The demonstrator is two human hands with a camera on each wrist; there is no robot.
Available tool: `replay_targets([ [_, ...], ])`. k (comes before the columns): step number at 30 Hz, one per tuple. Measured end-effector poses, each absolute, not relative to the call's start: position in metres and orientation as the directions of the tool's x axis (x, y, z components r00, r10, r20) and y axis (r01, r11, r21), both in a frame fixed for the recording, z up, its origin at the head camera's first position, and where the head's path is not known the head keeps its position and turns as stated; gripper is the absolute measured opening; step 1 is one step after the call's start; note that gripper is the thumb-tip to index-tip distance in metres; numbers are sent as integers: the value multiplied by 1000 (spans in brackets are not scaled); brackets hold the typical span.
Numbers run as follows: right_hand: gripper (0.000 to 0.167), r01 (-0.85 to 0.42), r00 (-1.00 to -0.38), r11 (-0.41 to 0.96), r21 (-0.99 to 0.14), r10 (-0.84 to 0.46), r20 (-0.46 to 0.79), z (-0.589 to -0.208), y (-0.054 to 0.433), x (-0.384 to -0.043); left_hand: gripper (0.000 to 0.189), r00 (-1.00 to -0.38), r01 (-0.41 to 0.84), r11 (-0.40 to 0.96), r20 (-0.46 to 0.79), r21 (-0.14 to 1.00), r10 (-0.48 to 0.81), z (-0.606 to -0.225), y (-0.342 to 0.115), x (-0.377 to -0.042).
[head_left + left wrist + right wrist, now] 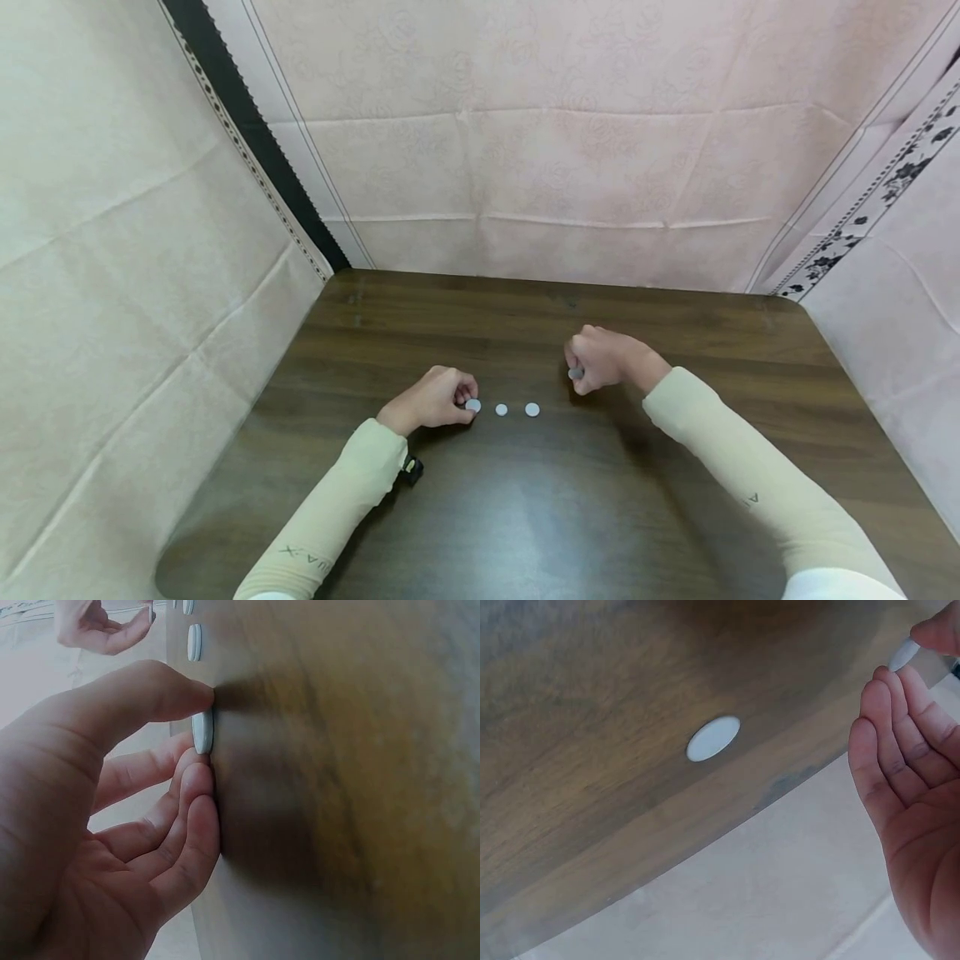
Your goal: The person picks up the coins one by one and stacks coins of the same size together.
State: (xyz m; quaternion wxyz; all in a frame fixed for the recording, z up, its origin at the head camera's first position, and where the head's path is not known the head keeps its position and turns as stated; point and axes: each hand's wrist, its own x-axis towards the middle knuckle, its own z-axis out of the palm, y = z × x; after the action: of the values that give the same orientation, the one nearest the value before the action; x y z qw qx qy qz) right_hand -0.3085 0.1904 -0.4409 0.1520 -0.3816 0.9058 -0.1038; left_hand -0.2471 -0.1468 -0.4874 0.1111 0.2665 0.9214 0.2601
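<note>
While the left hand [433, 398] seemingly positions its pinched disc [473, 406], the right hand [602, 358], pinching another disc [575, 373] nearer the surface's [555, 508] right edge, likely must lower it.

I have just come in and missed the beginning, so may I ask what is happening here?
At a wooden table, a person's left hand pinches one white disc at the surface, between thumb and fingers. The right hand holds another disc, apparently raised off the wood. Between the hands, a slightly smaller-looking disc and a larger one lie flat, apart from each other, roughly in line with the left hand's disc.
</note>
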Motion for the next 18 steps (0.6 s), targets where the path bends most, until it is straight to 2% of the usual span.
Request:
replay_targets([
  [4, 31, -684, -637, 661, -308, -747, -189, -441, 187, -298, 15, -834, 436, 726, -63, 532, 548, -487, -146, -247],
  [9, 21, -712, -614, 630, -309, -773, -161, -444, 184, -286, 16, -838, 430, 731, -66, 530, 541, -486, -146, -246],
  [14, 26, -732, -596, 605, -313, -791, -138, -450, 182, -277, 17, -843, 423, 739, -71, 525, 533, -486, -146, -245],
  [18, 28, -732, -604, 612, -300, -786, -131, -455, 180, -271, 17, -842, 427, 739, -68, 521, 535, -486, -145, -245],
])
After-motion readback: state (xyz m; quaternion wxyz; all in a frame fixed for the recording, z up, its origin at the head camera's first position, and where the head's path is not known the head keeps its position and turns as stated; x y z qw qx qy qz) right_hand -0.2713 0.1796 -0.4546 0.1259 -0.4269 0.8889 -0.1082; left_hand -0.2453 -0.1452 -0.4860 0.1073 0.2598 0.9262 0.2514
